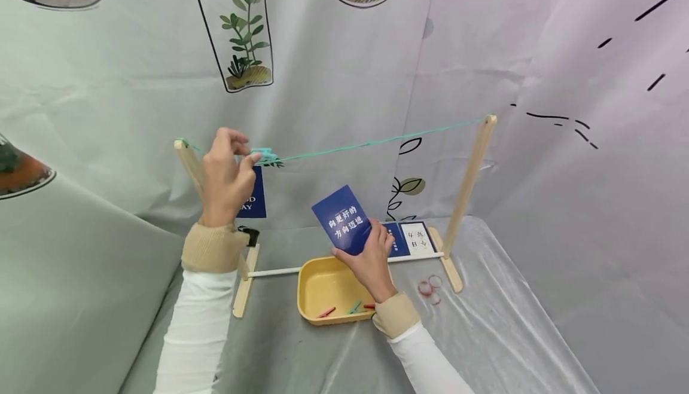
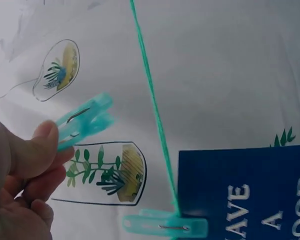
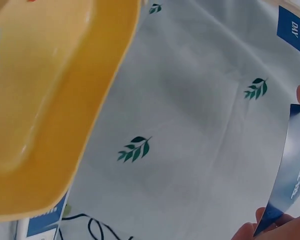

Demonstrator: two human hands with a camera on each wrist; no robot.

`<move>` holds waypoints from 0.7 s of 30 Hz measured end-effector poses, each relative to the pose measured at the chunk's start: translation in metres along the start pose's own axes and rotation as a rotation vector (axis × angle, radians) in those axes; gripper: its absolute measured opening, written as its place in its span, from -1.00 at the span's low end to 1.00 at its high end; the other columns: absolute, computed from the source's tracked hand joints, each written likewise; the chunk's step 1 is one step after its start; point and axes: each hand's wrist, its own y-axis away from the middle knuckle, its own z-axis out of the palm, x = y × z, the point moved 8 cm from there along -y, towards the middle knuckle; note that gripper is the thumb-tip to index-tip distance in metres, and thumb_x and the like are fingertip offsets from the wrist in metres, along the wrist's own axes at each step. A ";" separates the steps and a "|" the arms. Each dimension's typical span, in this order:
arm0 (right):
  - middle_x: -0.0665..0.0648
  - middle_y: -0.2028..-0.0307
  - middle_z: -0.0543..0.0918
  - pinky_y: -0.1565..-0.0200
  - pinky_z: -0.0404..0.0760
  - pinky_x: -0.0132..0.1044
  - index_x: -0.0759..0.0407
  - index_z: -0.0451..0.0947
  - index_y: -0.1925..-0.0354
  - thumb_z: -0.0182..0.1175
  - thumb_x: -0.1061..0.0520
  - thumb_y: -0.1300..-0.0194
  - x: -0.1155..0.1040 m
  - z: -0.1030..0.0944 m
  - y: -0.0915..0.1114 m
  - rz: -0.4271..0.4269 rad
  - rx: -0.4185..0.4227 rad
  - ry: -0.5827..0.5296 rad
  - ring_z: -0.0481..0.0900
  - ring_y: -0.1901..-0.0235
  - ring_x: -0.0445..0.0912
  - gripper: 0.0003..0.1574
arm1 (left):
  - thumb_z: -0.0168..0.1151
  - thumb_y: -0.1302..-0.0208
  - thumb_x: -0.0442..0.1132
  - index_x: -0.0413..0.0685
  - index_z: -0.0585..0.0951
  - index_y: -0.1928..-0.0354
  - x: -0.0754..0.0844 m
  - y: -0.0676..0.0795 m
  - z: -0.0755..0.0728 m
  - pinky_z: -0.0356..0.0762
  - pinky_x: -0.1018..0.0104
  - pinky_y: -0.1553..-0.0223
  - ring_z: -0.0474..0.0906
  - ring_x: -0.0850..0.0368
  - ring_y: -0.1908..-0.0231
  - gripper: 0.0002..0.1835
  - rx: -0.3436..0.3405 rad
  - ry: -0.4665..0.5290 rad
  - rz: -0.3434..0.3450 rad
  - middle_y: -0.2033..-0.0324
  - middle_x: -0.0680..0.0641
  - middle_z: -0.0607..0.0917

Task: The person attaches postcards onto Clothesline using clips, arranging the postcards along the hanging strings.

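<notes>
My left hand (image 1: 225,170), raised at the left part of the green string (image 1: 344,149), pinches a teal clothespin (image 2: 84,120) between thumb and fingers. In the left wrist view this clothespin is beside the string, and a second teal clothespin (image 2: 165,225) clips a blue card (image 2: 235,192) with white lettering onto the string. My right hand (image 1: 371,262) grips another blue card (image 1: 341,219), printed with white characters, by its lower right side. That card is tilted above the yellow basket (image 1: 314,286), and in the right wrist view it looks slightly bowed.
Two wooden posts (image 1: 470,185) carry the string, and a white rod (image 1: 274,272) joins their feet. Red and teal clothespins (image 1: 354,307) lie in the basket. More cards (image 1: 417,238) lie behind the rod at right, with pinkish rings (image 1: 426,288) in front.
</notes>
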 end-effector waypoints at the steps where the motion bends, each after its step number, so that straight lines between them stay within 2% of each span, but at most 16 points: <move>1: 0.17 -0.13 0.23 -0.05 0.16 0.00 0.15 0.05 -0.27 0.47 -0.29 0.31 -0.003 0.002 -0.002 0.001 0.002 -0.001 0.02 -0.11 0.08 0.30 | 0.25 -0.09 -0.44 -0.27 0.43 0.22 0.000 -0.007 0.005 0.25 0.34 0.50 0.38 0.03 0.56 -0.76 -0.041 -0.007 0.012 0.47 -0.19 0.57; 4: 0.20 -0.12 0.26 -0.03 0.18 0.00 0.17 0.05 -0.27 0.47 -0.28 0.29 -0.013 0.008 -0.008 -0.011 0.010 -0.005 0.04 -0.09 0.10 0.30 | 0.24 -0.10 -0.45 -0.25 0.42 0.21 -0.001 -0.020 0.020 0.31 0.25 0.43 0.43 -0.03 0.49 -0.76 -0.173 -0.015 0.035 0.49 -0.17 0.55; 8: 0.21 -0.12 0.31 -0.01 0.20 -0.03 0.19 0.07 -0.27 0.48 -0.27 0.32 -0.020 0.019 -0.012 -0.016 0.031 -0.004 0.07 -0.09 0.11 0.31 | 0.24 -0.10 -0.45 -0.22 0.39 0.22 -0.010 -0.025 0.038 0.38 0.19 0.40 0.50 -0.04 0.45 -0.75 -0.321 0.001 0.048 0.52 -0.15 0.55; 16: 0.18 -0.13 0.34 -0.06 0.21 -0.01 0.15 0.06 -0.27 0.47 -0.29 0.31 -0.033 0.047 -0.019 0.033 0.032 -0.070 0.11 -0.12 0.12 0.29 | 0.22 -0.10 -0.46 -0.18 0.39 0.23 -0.021 -0.025 0.055 0.37 0.19 0.41 0.45 -0.01 0.47 -0.76 -0.448 -0.006 0.022 0.48 -0.13 0.51; 21: 0.18 -0.15 0.32 -0.09 0.24 -0.01 0.14 0.04 -0.29 0.43 -0.34 0.27 -0.052 0.060 -0.028 0.028 0.029 -0.015 0.13 -0.13 0.11 0.30 | 0.21 -0.10 -0.46 -0.16 0.37 0.23 -0.023 -0.029 0.060 0.34 0.21 0.40 0.38 0.01 0.48 -0.76 -0.523 -0.007 -0.008 0.48 -0.13 0.50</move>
